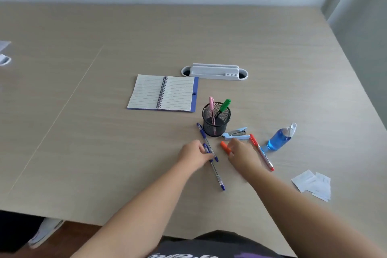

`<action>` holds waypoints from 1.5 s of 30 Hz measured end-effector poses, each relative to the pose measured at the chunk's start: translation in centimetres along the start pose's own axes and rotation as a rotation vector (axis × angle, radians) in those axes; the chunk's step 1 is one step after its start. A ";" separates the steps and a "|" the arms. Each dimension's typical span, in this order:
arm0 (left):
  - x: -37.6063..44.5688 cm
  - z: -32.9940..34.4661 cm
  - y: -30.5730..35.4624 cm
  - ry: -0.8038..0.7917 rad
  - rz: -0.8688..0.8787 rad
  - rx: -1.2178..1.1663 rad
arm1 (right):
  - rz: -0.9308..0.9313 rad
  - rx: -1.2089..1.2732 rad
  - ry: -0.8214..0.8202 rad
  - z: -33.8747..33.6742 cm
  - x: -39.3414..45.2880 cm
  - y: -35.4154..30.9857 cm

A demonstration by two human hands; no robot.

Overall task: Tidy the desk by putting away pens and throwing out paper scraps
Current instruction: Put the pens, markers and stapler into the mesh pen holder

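A black mesh pen cup [216, 125] stands mid-desk and holds a pink pen [212, 103] and a green marker [224, 106]. Two blue pens lie crossed to the left of and in front of the cup: the farther one [201, 131] and the nearer one [217, 176]. My left hand [193, 155] pinches the nearer blue pen at its top end, which still lies on the desk. My right hand [240, 154] closes its fingertips on a short orange marker [224, 146]. A red pen [261, 153] lies just right of that hand. Several white paper scraps [312, 184] sit at the right.
A light-blue stapler [236, 133] lies beside the cup, and a blue spray bottle [279, 139] lies on its side further right. An open spiral notebook [163, 93] and a white cable-port organizer [214, 71] sit behind. The desk's front edge [83, 219] is near my body.
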State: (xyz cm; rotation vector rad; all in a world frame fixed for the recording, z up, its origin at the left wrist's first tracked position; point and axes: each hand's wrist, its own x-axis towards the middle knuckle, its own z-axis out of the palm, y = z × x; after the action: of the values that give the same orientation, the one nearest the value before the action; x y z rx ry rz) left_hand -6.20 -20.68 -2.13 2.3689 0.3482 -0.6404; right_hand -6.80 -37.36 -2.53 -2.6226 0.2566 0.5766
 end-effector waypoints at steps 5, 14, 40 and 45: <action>-0.1 0.9 1.0 -0.003 -0.008 0.017 | 0.031 0.107 -0.016 -0.8 -0.8 -0.3; 0.6 -0.3 -1.8 0.063 -0.018 -0.131 | -0.228 0.774 0.347 -9.6 -1.1 -4.5; 2.1 -4.5 5.2 0.509 0.699 -0.138 | -0.022 -0.035 0.041 -0.4 -1.1 3.8; 2.9 -3.0 2.4 0.570 0.348 -0.399 | 0.077 0.053 -0.064 -1.2 -1.0 3.7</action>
State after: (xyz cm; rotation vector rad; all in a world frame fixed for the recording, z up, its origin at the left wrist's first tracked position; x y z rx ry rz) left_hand -1.74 -20.30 -0.33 2.1052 0.2626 0.2585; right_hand -8.27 -41.09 -2.53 -2.5474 0.3494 0.6697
